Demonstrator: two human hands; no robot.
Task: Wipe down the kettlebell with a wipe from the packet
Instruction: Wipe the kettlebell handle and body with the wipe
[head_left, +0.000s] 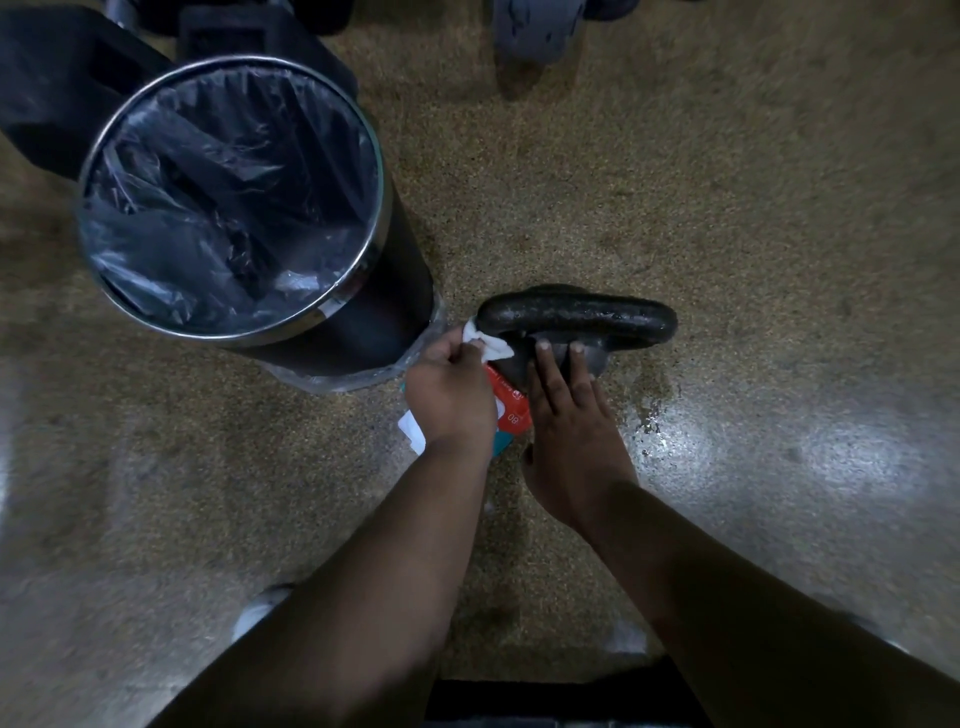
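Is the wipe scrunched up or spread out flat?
Scrunched up. The wipe is bunched in the left hand, touching one end of the handle of the kettlebell.

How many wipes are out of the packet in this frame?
1: the wipe is pinched in the left hand against the left end of the kettlebell handle. A white flap beside the wipes packet, under that wrist, may be another; cannot tell.

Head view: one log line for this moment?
left hand: holds wipe at kettlebell handle | right hand: flat on kettlebell | packet: between hands
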